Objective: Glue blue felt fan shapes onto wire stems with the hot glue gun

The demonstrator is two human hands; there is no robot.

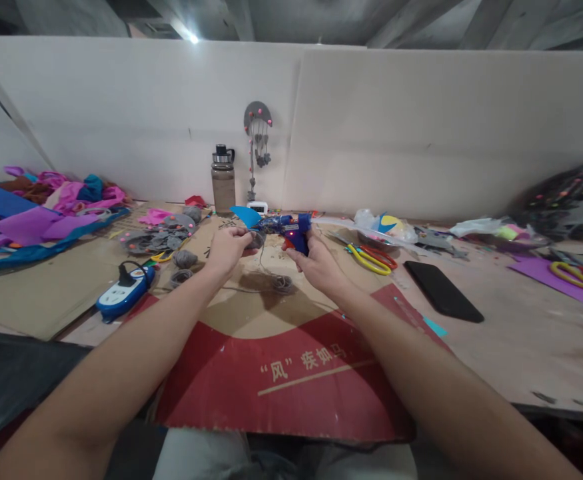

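Note:
My right hand (315, 259) is wrapped round the handle of a blue hot glue gun (297, 233), a long clear glue stick (346, 225) jutting from its back. The nozzle points left, toward my left hand (232, 248). That hand is closed on a small grey piece (256, 240), partly hidden by the fingers. A blue pointed felt piece (246, 215) shows just above it; whether it is attached I cannot tell. Grey cord hangs below to a loose coil (282, 285) on the red and tan cardboard (291, 400).
At left are a blue-white power strip (126, 293), grey yarn balls (184, 259) and colourful felt scraps (46, 213). A bottle (224, 183) stands at the back, near a hanging grey ornament (258, 120). Yellow-handled scissors (368, 260) and a black phone (444, 291) lie right.

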